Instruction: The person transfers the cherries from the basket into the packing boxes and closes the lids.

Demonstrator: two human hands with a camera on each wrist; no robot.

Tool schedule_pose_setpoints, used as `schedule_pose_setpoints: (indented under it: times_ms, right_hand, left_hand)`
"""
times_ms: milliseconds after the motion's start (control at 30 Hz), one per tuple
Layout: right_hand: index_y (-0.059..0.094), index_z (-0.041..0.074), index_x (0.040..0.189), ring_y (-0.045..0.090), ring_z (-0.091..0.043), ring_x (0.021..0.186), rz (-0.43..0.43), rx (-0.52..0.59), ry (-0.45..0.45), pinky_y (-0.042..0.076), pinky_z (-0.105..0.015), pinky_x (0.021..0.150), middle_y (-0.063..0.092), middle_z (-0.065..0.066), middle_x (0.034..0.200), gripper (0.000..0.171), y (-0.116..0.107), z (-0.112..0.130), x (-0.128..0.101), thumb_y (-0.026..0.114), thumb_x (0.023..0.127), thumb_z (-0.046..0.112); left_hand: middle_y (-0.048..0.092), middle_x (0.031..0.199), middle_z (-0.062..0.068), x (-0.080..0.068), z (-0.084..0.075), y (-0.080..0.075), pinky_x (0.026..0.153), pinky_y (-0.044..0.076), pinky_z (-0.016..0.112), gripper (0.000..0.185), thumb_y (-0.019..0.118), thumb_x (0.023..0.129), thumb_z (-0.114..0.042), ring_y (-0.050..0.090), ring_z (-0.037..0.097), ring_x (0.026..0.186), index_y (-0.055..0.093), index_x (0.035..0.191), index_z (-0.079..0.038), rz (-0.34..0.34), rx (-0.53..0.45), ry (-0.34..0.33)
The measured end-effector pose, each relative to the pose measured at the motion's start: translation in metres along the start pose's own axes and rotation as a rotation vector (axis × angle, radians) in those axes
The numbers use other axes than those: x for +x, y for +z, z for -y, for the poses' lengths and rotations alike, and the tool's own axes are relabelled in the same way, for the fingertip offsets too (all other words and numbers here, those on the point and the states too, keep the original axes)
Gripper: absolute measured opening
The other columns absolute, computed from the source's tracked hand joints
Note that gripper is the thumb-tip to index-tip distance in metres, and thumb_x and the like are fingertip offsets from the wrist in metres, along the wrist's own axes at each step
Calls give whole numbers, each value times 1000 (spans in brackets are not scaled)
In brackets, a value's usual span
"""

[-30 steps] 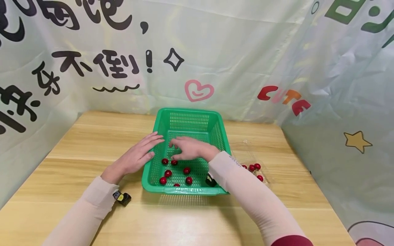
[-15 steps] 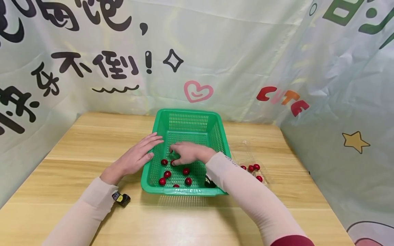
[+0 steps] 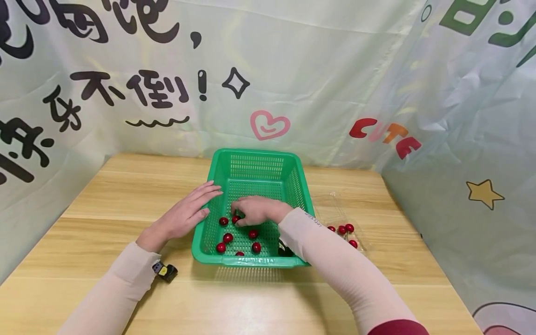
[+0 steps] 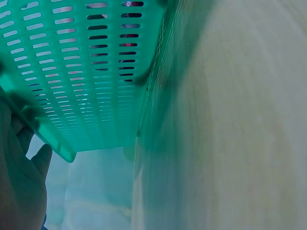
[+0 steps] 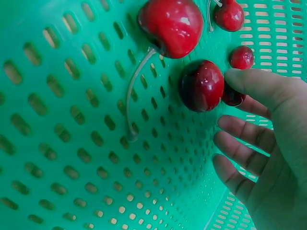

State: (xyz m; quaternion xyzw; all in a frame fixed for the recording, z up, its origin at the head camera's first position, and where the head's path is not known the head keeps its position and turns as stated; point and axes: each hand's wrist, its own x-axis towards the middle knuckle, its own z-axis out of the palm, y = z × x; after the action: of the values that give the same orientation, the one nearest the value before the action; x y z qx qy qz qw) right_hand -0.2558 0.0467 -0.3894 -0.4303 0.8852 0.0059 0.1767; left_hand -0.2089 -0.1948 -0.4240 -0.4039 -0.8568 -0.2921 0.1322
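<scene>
A green plastic basket [image 3: 268, 261] with perforated walls stands on the table, holding several dark red cherries [image 3: 253, 234]. My left hand [image 3: 184, 215] rests on its left rim with the fingers straight; the left wrist view shows this hand [image 4: 24, 172] against the rim from below. Inside the basket, my right hand [image 3: 260, 209] pinches a cherry [image 5: 233, 97] between thumb and index finger, low over the floor. The other fingers of that hand [image 5: 273, 139] are loosely bent. Beside the pinched fruit lies another cherry [image 5: 202, 86], and a bigger-looking one with a stem [image 5: 172, 26] is nearer the camera.
To the right of the basket, partly behind the right sleeve, lies a clear plastic box [image 3: 335, 211] with several more cherries [image 3: 349, 228]. A wooden table [image 3: 146, 186] carries everything. Printed cloth [image 3: 314, 93] hangs behind and at the sides.
My right hand has lowered toward the basket's floor, and its thumb and index finger have closed on a cherry. The left hand has stayed on the rim.
</scene>
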Motion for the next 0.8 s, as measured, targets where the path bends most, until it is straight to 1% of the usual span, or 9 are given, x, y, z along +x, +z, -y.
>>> schedule_pose_setpoints:
  times_ms: [133,367,533,800]
  right_hand:
    - [62,17,121,55,-12,96,0,-5,-11,47,-32,92,60,4,107,30,-1,1,0,64,95,33]
    - [62,17,122,56,-12,100,-1,-13,-9,46,-32,95,61,3,112,29,1,-1,2,62,96,31]
    - [61,16,117,58,-12,100,-22,7,-7,47,-33,93,63,4,109,25,0,-2,2,65,94,27]
    - [58,16,113,58,-12,87,-34,4,9,49,-30,83,63,6,97,22,-1,-3,2,67,93,20]
  left_hand:
    - [36,153,14,0,0,0,116,20,53,48,48,99,-9,17,30,147,43,146,-5,-2,2,1]
    - [36,153,13,-1,0,1,116,20,52,49,49,99,-9,17,30,147,42,147,-7,-1,6,1]
    - [36,153,14,-1,-1,0,116,19,51,48,48,99,-9,17,31,147,42,147,-6,-1,7,3]
    - [35,154,12,0,-1,0,117,19,50,46,47,100,-12,17,30,147,43,146,-4,-4,12,6]
